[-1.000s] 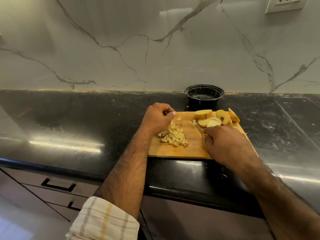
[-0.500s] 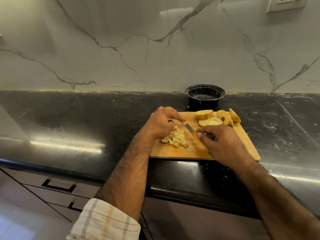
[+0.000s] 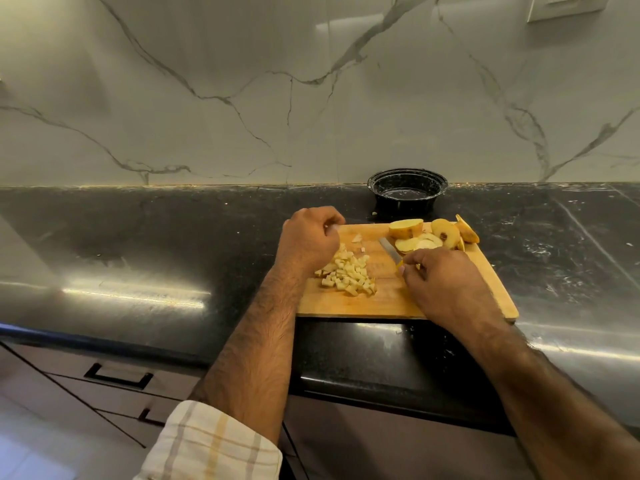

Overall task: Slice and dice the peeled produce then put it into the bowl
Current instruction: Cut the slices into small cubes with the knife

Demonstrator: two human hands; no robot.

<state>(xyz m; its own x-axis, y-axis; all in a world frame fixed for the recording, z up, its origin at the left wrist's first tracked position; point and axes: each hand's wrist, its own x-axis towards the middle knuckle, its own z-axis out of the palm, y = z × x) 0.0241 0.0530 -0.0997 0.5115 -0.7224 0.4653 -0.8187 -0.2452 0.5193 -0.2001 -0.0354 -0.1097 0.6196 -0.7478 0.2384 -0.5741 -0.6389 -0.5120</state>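
Observation:
A wooden cutting board (image 3: 398, 301) lies on the black counter. A pile of pale diced produce (image 3: 349, 275) sits on its left half. Several peeled slices (image 3: 419, 242), a thicker chunk (image 3: 405, 228) and a cored slice (image 3: 445, 233) lie at its far right corner. My left hand (image 3: 308, 240) rests in a fist at the far left of the pile, with nothing seen in it. My right hand (image 3: 446, 289) grips the yellow handle of a small knife (image 3: 389, 249), its blade pointing away between pile and slices. The black bowl (image 3: 407, 192) stands just behind the board.
The marble backsplash rises right behind the bowl. A small scrap (image 3: 478, 213) lies on the counter between bowl and board. The counter's front edge runs just below the board, with drawers (image 3: 117, 375) underneath at the left. A wall socket (image 3: 568, 5) is at the top right.
My right hand swung the knife left towards the diced pile, then drew back a little to the right. My left hand shifted slightly along the pile's far side.

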